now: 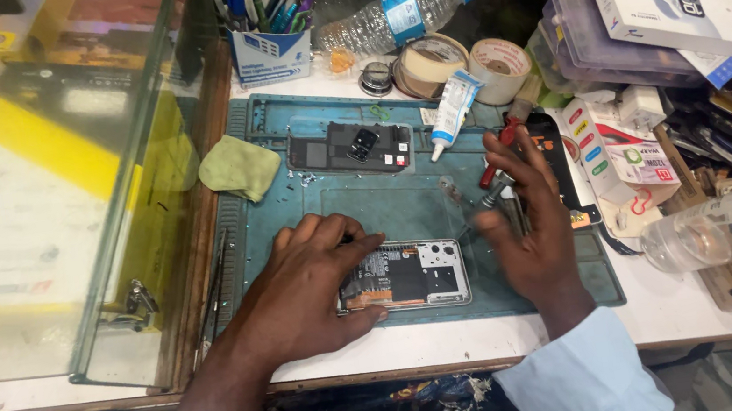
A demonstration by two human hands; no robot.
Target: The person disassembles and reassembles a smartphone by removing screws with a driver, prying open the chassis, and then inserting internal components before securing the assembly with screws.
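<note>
left hand (306,284) flat, fingers spread, pressing opened phone (413,275); right hand (524,222) open beside it.

My white counter (460,349) has a wooden front edge; left of it stands a glass display case (52,181) with a metal hinge. Bright light falls evenly across the counter's top.

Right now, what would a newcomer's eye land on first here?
The opened phone at the near edge of the blue mat, pinned under the left hand, with the right hand open beside it. Behind, a second phone body lies on the mat, a white glue tube to its right.
</note>
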